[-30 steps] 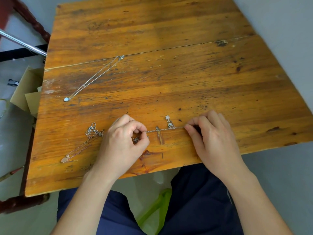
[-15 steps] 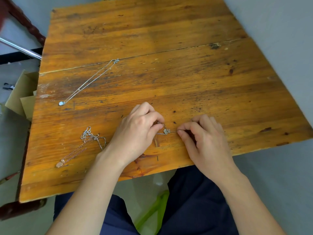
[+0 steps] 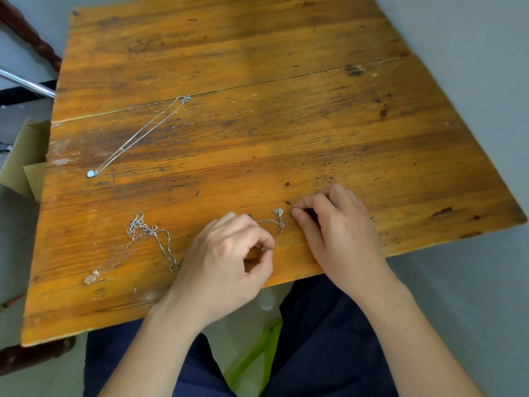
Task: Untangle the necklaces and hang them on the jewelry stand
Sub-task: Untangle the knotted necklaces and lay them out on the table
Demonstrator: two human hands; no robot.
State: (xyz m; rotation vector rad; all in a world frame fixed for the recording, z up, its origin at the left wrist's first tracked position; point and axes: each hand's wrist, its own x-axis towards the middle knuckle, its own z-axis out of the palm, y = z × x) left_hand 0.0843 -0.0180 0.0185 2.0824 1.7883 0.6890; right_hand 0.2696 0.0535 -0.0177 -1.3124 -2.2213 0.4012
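Silver pendant necklace [image 3: 278, 214] lies near the front edge of the bench [image 3: 286, 124], strung between both hands. A second ago it was pulled straight. Now the left hand [image 3: 226, 253], pinching one end, has dropped back toward the edge and the chain's gone slack. The right hand [image 3: 335, 224] pinches the other end by the pendant. Looks nearly free. The tangled pile [image 3: 143, 229] to the left still waits, and there's no stand in view.
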